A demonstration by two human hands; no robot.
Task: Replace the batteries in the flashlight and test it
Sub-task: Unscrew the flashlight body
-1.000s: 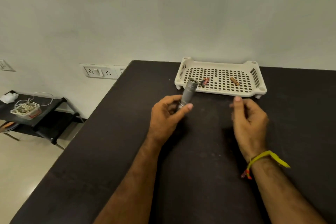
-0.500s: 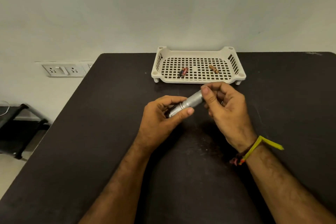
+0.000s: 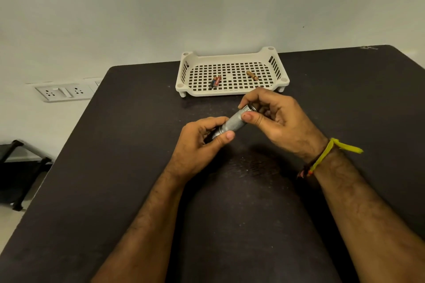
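A small silver flashlight (image 3: 232,121) is held above the black table (image 3: 115,156), slanting up to the right. My left hand (image 3: 197,147) grips its lower end, which the fingers hide. My right hand (image 3: 276,119) pinches its upper end between thumb and fingers. Behind them stands a white perforated tray (image 3: 232,89). In it lie two batteries side by side (image 3: 215,81) at the left and a brownish one (image 3: 252,75) at the right.
A wall socket plate (image 3: 62,92) sits on the wall left of the table. A low black stand (image 3: 20,167) is on the floor at the far left. The table's left edge runs diagonally toward me.
My right hand came in from the right and took hold of the flashlight's upper end. The flashlight tilted lower. The view shifted right, so the tray sits more central.
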